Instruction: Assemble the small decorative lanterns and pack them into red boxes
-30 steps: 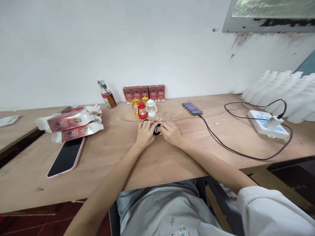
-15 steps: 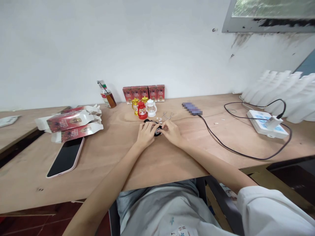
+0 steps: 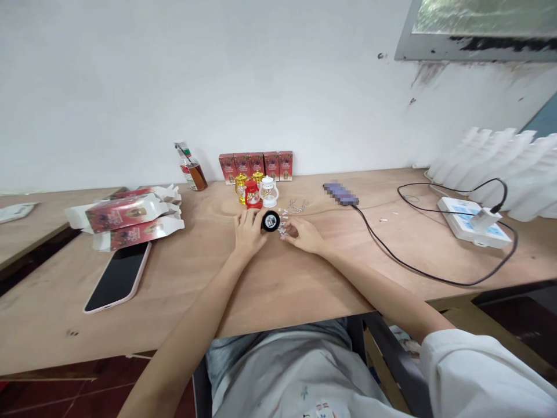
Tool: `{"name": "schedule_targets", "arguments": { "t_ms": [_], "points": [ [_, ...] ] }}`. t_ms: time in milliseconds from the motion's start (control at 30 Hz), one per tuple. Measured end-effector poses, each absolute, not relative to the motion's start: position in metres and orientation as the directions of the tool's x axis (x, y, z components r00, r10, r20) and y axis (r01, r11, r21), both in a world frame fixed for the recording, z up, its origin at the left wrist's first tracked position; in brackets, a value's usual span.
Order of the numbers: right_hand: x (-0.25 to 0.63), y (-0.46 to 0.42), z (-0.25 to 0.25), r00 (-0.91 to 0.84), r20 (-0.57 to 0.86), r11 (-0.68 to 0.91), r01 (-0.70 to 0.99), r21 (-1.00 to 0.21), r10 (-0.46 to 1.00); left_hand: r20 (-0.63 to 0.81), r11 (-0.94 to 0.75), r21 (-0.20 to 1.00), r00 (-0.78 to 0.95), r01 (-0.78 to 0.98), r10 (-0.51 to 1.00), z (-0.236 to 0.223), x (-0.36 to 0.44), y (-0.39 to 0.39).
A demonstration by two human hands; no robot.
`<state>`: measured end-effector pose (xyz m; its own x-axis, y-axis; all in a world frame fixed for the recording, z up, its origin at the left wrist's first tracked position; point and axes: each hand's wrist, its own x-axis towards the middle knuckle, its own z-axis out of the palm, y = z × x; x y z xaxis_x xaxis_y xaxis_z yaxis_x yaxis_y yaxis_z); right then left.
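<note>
My left hand (image 3: 249, 233) is closed around a small black round-based object (image 3: 271, 221), its underside turned up to show a pale disc in the middle. To its right, my right hand (image 3: 304, 234) is low over the table, thumb and forefinger curved and apart beside small white pieces (image 3: 282, 227). No held thing shows between those fingertips. Just beyond the hands stand a red mini lantern (image 3: 252, 195), a white mini lantern (image 3: 268, 192) and two gold ones (image 3: 241, 188). A little heap of shiny metal bits, perhaps screws (image 3: 298, 205), lies behind the right hand.
Red printed boxes (image 3: 256, 167) line the wall beside a bottle (image 3: 192, 171). Flattened cartons (image 3: 134, 223) and a phone (image 3: 118, 277) are at left. A pixelated device (image 3: 341, 194), black cable (image 3: 418, 277), power strip (image 3: 472, 219) and stacked white plastic (image 3: 496, 168) occupy the right.
My hands have drawn apart. The left has shifted left with the black object, whose underside now faces up. My right hand has come off it, down to the small white pieces.
</note>
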<state>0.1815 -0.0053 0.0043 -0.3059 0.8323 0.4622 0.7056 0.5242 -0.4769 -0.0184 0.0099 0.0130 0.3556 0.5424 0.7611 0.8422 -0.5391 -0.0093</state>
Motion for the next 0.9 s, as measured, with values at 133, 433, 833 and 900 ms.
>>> {"name": "schedule_targets", "arguments": {
  "t_ms": [133,433,833,900],
  "points": [
    [0.181,-0.006,0.004,-0.377,0.446,0.554,0.74,-0.381,0.811,0.807,-0.556,0.044,0.298,0.83,0.51,0.009,-0.018,0.014],
    [0.179,-0.007,0.004,-0.278,0.613,0.646,0.548,-0.53,0.739,0.831,-0.621,0.085,0.288,0.779,0.475,0.008,-0.017,0.015],
    [0.168,-0.008,0.008,0.077,0.523,0.521,0.048,-0.852,0.849,0.8,-0.601,-0.016,0.37,0.799,0.472,0.013,-0.014,0.009],
    [0.168,-0.006,0.008,0.106,0.517,0.518,0.024,-0.855,0.849,0.782,-0.61,-0.018,0.391,0.792,0.485,0.015,-0.013,0.007]
  ]
}}
